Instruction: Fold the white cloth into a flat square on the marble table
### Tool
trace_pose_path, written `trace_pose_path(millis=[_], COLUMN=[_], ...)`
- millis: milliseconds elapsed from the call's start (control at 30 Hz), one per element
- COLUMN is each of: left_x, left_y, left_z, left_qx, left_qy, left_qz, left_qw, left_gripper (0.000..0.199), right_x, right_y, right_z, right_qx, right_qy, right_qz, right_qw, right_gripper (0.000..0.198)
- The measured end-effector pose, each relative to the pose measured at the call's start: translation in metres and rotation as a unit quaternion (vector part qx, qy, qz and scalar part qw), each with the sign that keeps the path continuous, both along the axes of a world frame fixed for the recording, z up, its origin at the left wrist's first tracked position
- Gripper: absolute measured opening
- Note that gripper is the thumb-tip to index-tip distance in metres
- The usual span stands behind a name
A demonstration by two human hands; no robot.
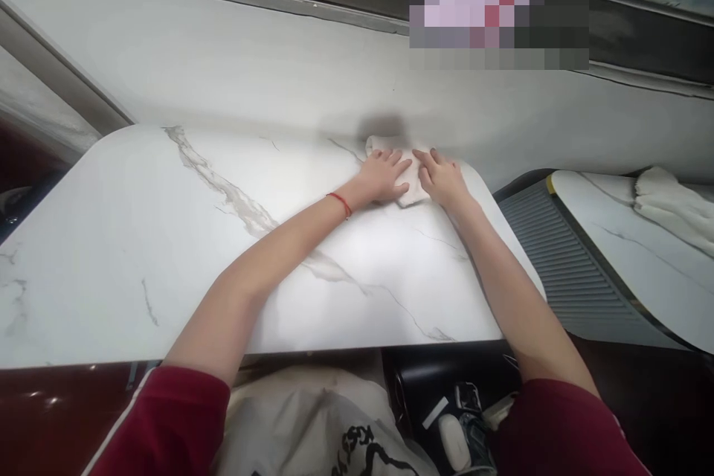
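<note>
A folded white cloth [413, 192] lies near the far edge of the white marble-patterned table [223, 297]. My left hand [384, 175] rests flat on the cloth's left part, fingers spread, with a red string bracelet on the wrist. At the cloth's right side, my right hand [442, 177] touches it with the index and middle fingers stretched out; the undersides of its fingers are hidden. Both hands sit close together, palms down, and neither is wrapped round the cloth.
A pale wall [268, 59] runs along the table's far edge. To the right stands a second marble-patterned surface [625, 230] with a cream fabric bundle [674, 204] on it. Below the near edge, small items, including a white rounded object [454, 441], lie by a black surface.
</note>
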State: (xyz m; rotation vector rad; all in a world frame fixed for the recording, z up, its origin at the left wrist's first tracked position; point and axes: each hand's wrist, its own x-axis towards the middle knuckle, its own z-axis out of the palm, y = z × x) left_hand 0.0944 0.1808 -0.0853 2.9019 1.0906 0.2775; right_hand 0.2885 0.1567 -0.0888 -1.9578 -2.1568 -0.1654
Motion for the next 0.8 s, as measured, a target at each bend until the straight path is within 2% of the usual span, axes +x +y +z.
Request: trace_pose_path(millis=[133,367,500,600,700,800], left_x=[-0.001,0.005,0.004,0.001,-0.010,-0.032], left_y=[0.003,0.003,0.001,-0.008,-0.023,-0.045], left_z=[-0.007,-0.015,-0.006,0.006,0.017,0.018], left_qx=[0.027,0.053,0.061,0.063,0.068,0.077], left_qy=[-0.019,-0.032,-0.025,-0.015,0.001,0.002], left_qz=[0.004,-0.010,-0.016,-0.018,-0.034,-0.067], left_qw=[0.999,0.998,0.998,0.998,0.997,0.995], left_gripper=[0.064,0.064,0.060,0.055,0.053,0.052], right_x=[-0.007,-0.006,-0.011,-0.023,-0.048,-0.078], right_y=[-0.002,-0.006,-0.010,-0.021,-0.040,-0.066], right_z=[-0.011,-0.004,0.005,0.018,0.034,0.045], right_qx=[0.026,0.002,0.006,-0.010,-0.046,-0.083], right_qy=[0.018,-0.022,-0.042,-0.081,-0.132,-0.170], right_qz=[-0.009,-0.007,-0.003,-0.008,-0.010,-0.008], right_qw=[0.999,1.000,0.999,0.997,0.990,0.982], right_gripper=[0.059,0.059,0.055,0.050,0.044,0.039])
